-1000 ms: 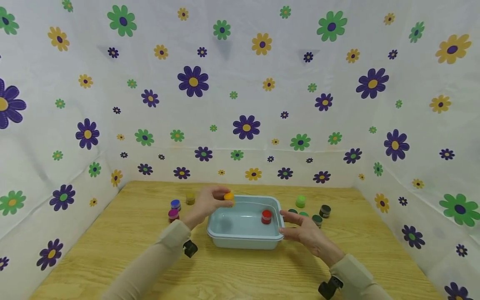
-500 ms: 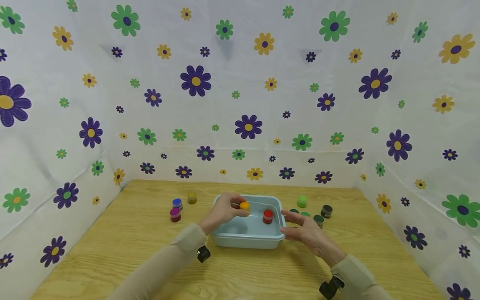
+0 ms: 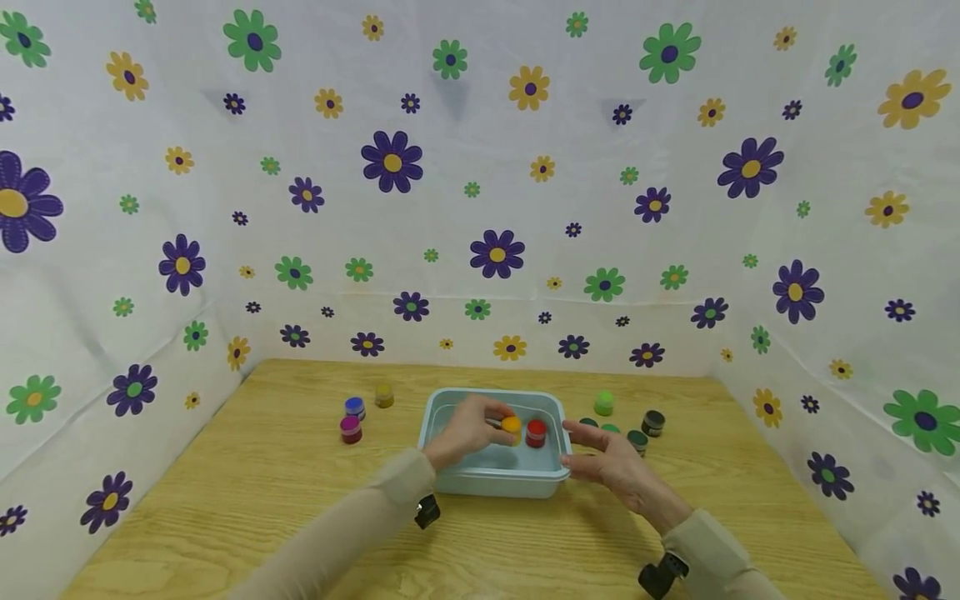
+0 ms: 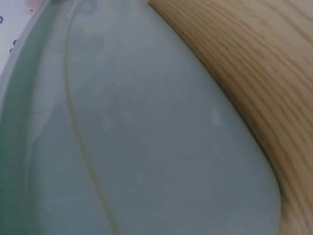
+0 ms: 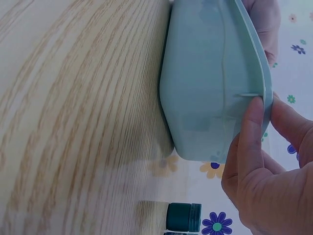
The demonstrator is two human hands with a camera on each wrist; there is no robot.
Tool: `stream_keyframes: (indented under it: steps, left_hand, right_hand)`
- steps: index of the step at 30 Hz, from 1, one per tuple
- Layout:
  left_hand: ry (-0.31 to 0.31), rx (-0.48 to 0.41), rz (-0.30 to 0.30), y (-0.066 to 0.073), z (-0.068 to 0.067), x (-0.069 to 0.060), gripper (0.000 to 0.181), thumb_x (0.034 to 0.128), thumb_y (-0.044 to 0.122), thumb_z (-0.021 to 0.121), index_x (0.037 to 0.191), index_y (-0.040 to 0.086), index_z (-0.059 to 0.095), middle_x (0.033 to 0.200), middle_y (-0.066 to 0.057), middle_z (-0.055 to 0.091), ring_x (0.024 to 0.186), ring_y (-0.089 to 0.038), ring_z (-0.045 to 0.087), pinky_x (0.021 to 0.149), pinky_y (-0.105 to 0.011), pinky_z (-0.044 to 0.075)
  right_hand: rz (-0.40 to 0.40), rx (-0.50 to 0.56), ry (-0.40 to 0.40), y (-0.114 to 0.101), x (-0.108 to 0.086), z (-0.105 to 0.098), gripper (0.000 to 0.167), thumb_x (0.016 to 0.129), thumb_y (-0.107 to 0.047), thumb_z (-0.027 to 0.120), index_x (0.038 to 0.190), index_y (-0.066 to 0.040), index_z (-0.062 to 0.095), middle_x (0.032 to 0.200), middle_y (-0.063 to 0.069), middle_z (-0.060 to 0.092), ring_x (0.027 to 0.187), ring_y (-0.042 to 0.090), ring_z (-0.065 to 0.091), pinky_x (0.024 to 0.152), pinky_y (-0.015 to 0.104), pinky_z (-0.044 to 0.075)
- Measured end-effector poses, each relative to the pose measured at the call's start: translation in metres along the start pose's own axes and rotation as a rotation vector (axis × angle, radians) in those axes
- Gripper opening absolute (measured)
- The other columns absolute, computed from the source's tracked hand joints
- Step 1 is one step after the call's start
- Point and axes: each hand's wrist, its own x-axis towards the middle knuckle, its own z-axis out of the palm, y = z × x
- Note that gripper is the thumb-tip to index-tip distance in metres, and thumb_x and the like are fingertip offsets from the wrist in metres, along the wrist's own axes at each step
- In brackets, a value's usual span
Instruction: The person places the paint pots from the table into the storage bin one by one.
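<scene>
In the head view my left hand [image 3: 472, 429] pinches a small paint jar with an orange lid [image 3: 511, 426] inside the light blue plastic tub [image 3: 495, 483]. Just right of it, a red-lidded paint jar [image 3: 536, 432] sits on the tub floor. My right hand [image 3: 622, 471] holds the tub's right end by the rim; in the right wrist view, fingers [image 5: 252, 132] lie against the outer wall below the rim. The left wrist view shows only the tub's side wall [image 4: 156, 122] and some table, so the left hand is hidden there.
Left of the tub stand paint jars with magenta [image 3: 350, 429], blue [image 3: 355, 407] and yellow [image 3: 384, 395] lids. Several green and dark jars, among them a light green one [image 3: 603, 403] and a black one [image 3: 652, 422], stand to the right. Flowered cloth [image 3: 495, 167] surrounds the wooden table [image 3: 300, 483].
My left hand has carried the orange-lidded jar rightward and down, from above the tub's left rim to beside the red-lidded jar. The right hand stays at the tub's right rim.
</scene>
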Motion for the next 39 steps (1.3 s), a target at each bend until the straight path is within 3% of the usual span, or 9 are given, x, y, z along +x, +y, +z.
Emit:
stream_keyframes:
  steps: [5,10,15,24,33,39]
  left_hand:
    - [-0.006,0.057,-0.007,-0.001,0.010,0.002,0.035,0.0739,0.007,0.085,0.107,0.007,0.074,0.106,-0.007,0.073,0.097,-0.018,0.066,0.077,-0.028,0.057]
    - [-0.023,0.113,-0.009,0.005,0.016,0.005,0.036,0.0753,0.009,0.084,0.109,0.007,0.074,0.110,-0.007,0.072,0.103,-0.022,0.064,0.085,-0.035,0.057]
    - [-0.065,0.131,-0.016,0.009,0.023,0.008,0.037,0.0716,0.005,0.085,0.107,0.004,0.073,0.107,-0.007,0.073,0.099,-0.020,0.064,0.087,-0.037,0.057]
    - [-0.095,0.207,0.000,0.003,0.029,0.012,0.029,0.0704,0.005,0.086,0.098,0.005,0.075,0.101,-0.005,0.074,0.095,-0.018,0.064,0.091,-0.039,0.055]
    - [-0.099,0.271,0.002,0.002,0.031,0.013,0.029,0.0706,0.002,0.084,0.098,0.004,0.075,0.100,-0.006,0.074,0.089,-0.016,0.063,0.084,-0.034,0.057]
    - [-0.095,0.269,-0.028,0.001,0.032,0.013,0.031,0.0710,0.003,0.085,0.099,0.005,0.075,0.099,-0.005,0.073,0.087,-0.016,0.063,0.078,-0.031,0.058]
  right_hand:
    - [0.023,-0.001,0.022,0.000,0.001,0.000,0.071,0.085,-0.011,0.076,0.148,-0.005,0.042,0.147,0.028,0.040,0.103,0.021,0.068,0.088,0.035,0.059]
    - [0.024,-0.008,0.038,0.000,0.002,0.000,0.071,0.084,-0.012,0.077,0.147,-0.006,0.044,0.147,0.027,0.042,0.103,0.022,0.068,0.088,0.036,0.059]
    - [0.022,-0.009,0.033,0.000,0.001,-0.001,0.071,0.084,-0.013,0.077,0.147,-0.006,0.044,0.147,0.027,0.041,0.102,0.021,0.068,0.089,0.037,0.059]
    - [0.009,-0.001,0.009,-0.001,0.001,-0.001,0.073,0.085,-0.012,0.077,0.148,-0.005,0.042,0.148,0.028,0.040,0.108,0.026,0.066,0.090,0.037,0.059]
    - [0.011,-0.003,0.004,-0.001,0.000,-0.001,0.072,0.086,-0.011,0.076,0.148,-0.005,0.041,0.148,0.028,0.040,0.104,0.021,0.067,0.089,0.036,0.059]
    - [0.015,-0.003,0.015,0.000,0.001,0.000,0.071,0.085,-0.012,0.076,0.147,-0.006,0.043,0.147,0.027,0.041,0.104,0.020,0.067,0.089,0.037,0.059]
